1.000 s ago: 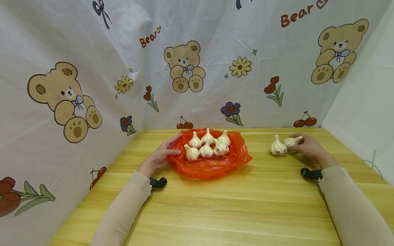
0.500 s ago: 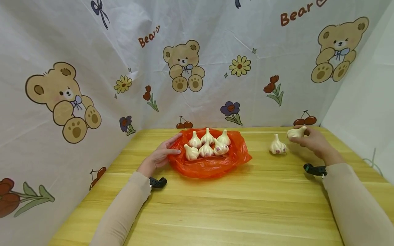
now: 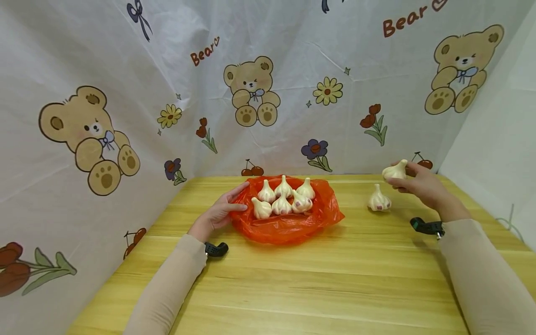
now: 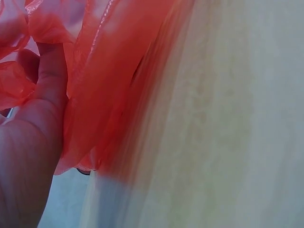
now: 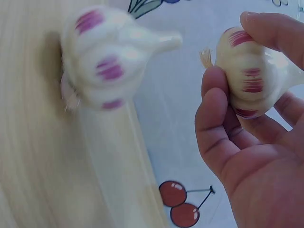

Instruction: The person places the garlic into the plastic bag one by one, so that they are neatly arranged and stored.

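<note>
Several garlic bulbs (image 3: 282,197) lie in a wide-open red plastic bag (image 3: 274,231) on the wooden table. At the bag's left edge, my left hand (image 3: 217,211) holds the plastic, its thumb over the near side. Folds of red plastic cover some fingertips in the left wrist view. To the right, my right hand (image 3: 425,186) holds a garlic bulb (image 5: 251,71) up off the table, between thumb and fingers. Another garlic bulb (image 3: 378,199) stands upright on the table just below the lifted one. Its purple streaks show in the right wrist view.
The wood-grain table (image 3: 301,279) meets a white curtain (image 3: 289,135) printed with bears and flowers along its back and left. A plain white wall (image 3: 498,153) rises on the right, with a thin cord (image 3: 509,225) near it.
My right hand has lifted the garlic bulb off the table, rightward at first, then up and slightly left over the other bulb. My left hand has stayed at the bag's edge.
</note>
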Action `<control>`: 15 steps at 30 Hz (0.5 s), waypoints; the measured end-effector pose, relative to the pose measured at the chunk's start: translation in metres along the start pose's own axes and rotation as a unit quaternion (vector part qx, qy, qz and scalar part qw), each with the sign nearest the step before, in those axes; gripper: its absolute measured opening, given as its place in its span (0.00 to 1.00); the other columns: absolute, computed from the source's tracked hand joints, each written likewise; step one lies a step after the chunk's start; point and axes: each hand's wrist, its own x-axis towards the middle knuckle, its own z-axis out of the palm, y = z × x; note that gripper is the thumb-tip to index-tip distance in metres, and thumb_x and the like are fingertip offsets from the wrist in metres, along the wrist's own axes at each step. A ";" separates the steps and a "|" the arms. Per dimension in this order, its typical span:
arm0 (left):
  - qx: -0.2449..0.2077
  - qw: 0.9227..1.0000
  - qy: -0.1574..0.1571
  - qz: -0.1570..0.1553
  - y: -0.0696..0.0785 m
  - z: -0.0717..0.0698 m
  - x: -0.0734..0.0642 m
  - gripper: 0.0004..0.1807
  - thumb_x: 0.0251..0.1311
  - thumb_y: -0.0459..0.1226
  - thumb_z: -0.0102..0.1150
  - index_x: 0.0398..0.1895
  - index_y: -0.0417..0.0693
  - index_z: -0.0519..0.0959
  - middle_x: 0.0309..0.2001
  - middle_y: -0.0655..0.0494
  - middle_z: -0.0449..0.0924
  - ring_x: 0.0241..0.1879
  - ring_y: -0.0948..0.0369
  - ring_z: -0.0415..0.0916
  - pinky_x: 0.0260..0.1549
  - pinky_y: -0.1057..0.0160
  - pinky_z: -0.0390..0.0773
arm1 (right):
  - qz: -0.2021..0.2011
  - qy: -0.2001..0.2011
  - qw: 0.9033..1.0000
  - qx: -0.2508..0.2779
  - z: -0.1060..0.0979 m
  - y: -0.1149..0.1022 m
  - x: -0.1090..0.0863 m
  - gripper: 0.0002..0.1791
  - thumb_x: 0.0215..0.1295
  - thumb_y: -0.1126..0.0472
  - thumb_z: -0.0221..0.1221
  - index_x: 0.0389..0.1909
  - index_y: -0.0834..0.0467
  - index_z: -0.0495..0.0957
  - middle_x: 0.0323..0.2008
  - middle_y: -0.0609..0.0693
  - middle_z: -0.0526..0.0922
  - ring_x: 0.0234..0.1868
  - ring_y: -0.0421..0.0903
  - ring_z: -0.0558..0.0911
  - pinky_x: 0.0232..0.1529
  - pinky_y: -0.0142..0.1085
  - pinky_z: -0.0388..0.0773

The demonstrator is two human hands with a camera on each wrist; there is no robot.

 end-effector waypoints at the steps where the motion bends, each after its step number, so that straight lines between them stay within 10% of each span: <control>1: 0.001 1.000 0.000 0.001 0.000 0.000 0.000 0.47 0.67 0.21 0.52 0.84 0.57 0.49 0.84 0.50 0.47 0.74 0.48 0.60 0.58 0.56 0.83 | 0.002 -0.004 1.000 -0.001 0.001 -0.003 0.001 0.36 0.73 0.52 0.63 0.74 0.62 0.61 0.50 0.37 0.76 0.43 0.34 0.84 0.43 0.28 0.85; 8: 0.000 1.000 -0.001 0.003 -0.005 -0.002 0.000 0.47 0.66 0.22 0.52 0.84 0.57 0.50 0.84 0.50 0.47 0.74 0.50 0.62 0.58 0.57 0.83 | -0.008 -0.036 0.999 -0.001 0.014 -0.020 0.004 0.36 0.74 0.52 0.61 0.75 0.62 0.59 0.66 0.59 0.67 0.45 0.30 0.81 0.46 0.28 0.85; 15: -0.002 1.000 -0.001 0.004 -0.001 0.000 0.001 0.47 0.67 0.22 0.52 0.84 0.58 0.49 0.84 0.52 0.47 0.77 0.47 0.57 0.58 0.56 0.83 | -0.044 -0.062 0.997 -0.028 0.031 -0.048 0.005 0.36 0.74 0.52 0.61 0.75 0.62 0.61 0.64 0.61 0.72 0.47 0.34 0.82 0.47 0.30 0.85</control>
